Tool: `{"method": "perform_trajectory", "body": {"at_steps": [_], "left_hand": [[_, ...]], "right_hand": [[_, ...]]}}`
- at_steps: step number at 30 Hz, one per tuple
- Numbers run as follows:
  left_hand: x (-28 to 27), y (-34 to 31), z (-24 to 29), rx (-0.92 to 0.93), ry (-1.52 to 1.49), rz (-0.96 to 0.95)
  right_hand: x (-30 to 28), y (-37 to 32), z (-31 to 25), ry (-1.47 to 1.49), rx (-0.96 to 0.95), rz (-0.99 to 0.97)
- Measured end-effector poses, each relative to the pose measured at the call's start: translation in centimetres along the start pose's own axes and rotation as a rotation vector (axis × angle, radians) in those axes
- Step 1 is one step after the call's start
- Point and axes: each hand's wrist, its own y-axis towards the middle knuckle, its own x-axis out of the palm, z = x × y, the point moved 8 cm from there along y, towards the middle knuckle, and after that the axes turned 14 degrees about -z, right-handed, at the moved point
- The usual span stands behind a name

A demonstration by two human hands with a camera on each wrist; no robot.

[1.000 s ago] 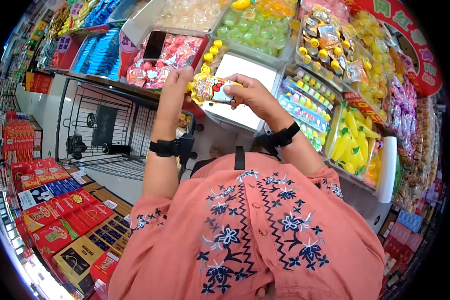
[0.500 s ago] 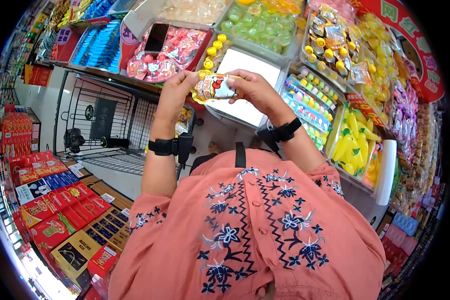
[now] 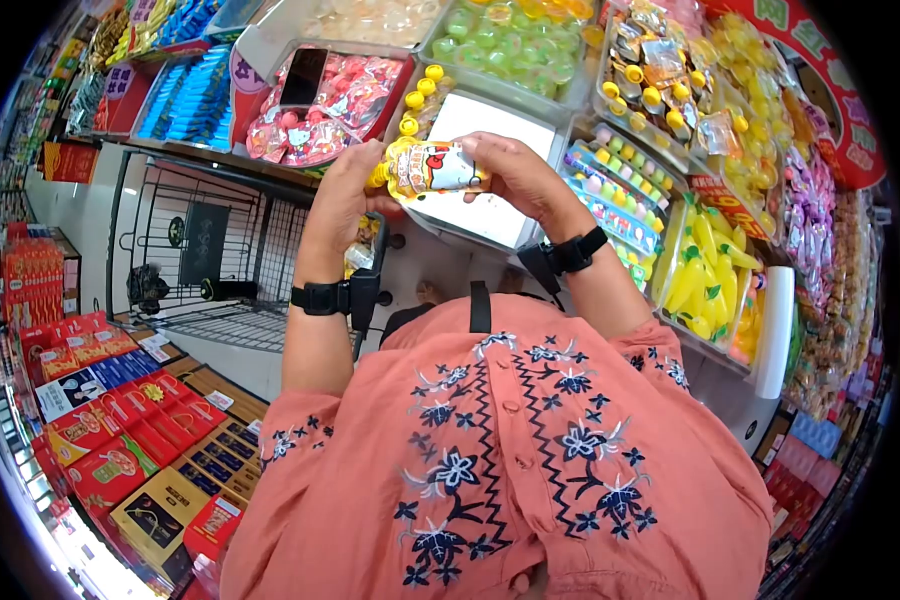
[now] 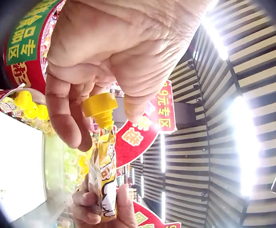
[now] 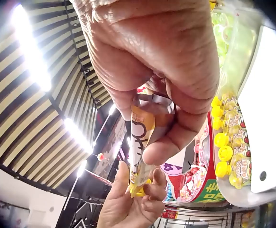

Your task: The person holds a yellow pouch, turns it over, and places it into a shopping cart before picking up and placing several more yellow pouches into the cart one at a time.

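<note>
Both hands hold a small spouted drink pouch [image 3: 430, 168] with a cartoon print, out in front of the body. Its yellow screw cap [image 4: 100, 103] points towards the left hand [image 3: 340, 190], whose fingers and thumb curl loosely round the cap end. In the left wrist view the cap shows between thumb and fingers. The right hand [image 3: 518, 172] pinches the pouch's other end, thumb on the upper edge. The right wrist view shows the pouch's folded base [image 5: 149, 116] between right thumb and fingers.
Below the pouch lies a white board [image 3: 515, 132] beside small yellow-capped packs [image 3: 410, 112]. A phone [image 3: 304, 78] rests on pink candy bags [image 3: 315, 140]. Banana-shaped sweets [image 3: 703, 275] lie in a bin at right. A shopping cart [image 3: 205, 243] stands at left, near red gift boxes [image 3: 140, 420].
The right thumb has moved from the pouch's printed front to its upper edge. The left hand has shifted slightly left from the pouch, showing the cap end again.
</note>
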Motion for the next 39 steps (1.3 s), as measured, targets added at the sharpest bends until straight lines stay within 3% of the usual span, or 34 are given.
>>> {"method": "perform_trajectory", "body": {"at_steps": [14,17,20,23,26,31,39], "left_hand": [[-0.4,-0.9,-0.8,0.078,-0.037,0.048],[-0.1,-1.3,-0.8,-0.018,0.056,0.067],[0.4,-1.9,0.0,0.028,0.198,0.068],[1.5,-3.0,1.9,0.151,0.303,0.164],[5.8,-5.1,6.1,0.594,1.072,0.219],[10.9,-6.4,4.9,0.643,1.323,0.030],[11.0,-6.3,4.2,0.724,1.383,0.054]], "right_hand": [[-0.2,-0.3,0.0,0.053,-0.063,0.014],[-0.1,-0.2,0.1,0.030,-0.058,0.010],[0.1,-0.3,-0.1,0.030,-0.068,0.027],[-0.6,0.3,0.1,0.131,-0.151,0.036],[-1.0,0.4,0.0,0.226,-0.157,-0.013],[-0.5,0.5,-1.9,0.331,-0.277,-0.113],[-0.4,0.2,-3.6,0.315,-0.364,-0.151]]}}
